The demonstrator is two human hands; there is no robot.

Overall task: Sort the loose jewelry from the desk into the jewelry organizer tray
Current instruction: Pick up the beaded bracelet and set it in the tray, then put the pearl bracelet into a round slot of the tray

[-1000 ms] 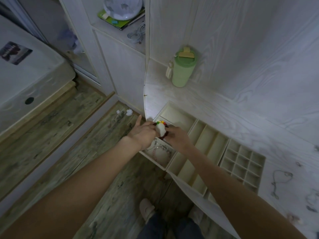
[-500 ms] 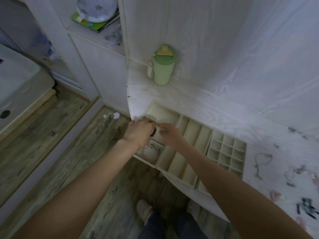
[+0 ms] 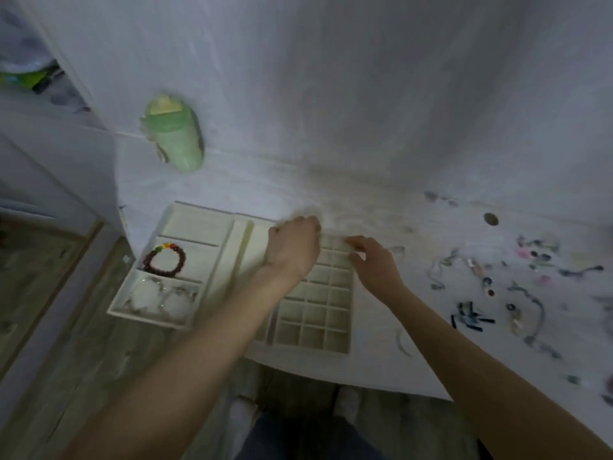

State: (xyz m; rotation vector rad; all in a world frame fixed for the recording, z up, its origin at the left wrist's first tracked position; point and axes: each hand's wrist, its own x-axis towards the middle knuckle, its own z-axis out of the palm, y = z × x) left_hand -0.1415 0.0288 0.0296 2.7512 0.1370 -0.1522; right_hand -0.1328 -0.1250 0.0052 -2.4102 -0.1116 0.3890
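The cream jewelry organizer tray (image 3: 195,224) lies on the white desk, its left end over the desk's edge. A dark red bead bracelet (image 3: 164,262) with a few coloured beads lies in a left compartment. Pale bracelets (image 3: 162,298) fill the compartment nearer me. My left hand (image 3: 293,249) hovers above the tray's middle with fingers curled, and nothing shows in it. My right hand (image 3: 374,263) is over the far right corner of the small-grid section (image 3: 315,317), fingers loosely bent and empty. Loose jewelry (image 3: 517,277) is scattered on the desk to the right.
A green lidded bottle (image 3: 175,141) stands at the back left of the desk against the white wall. A round cable hole (image 3: 491,219) sits in the desk at the back right. Wooden floor and my feet show below the desk edge.
The bead bracelet has left my hands and now lies in a left compartment. Both hands have moved right, over the tray's middle and grid section. The view has swung right.
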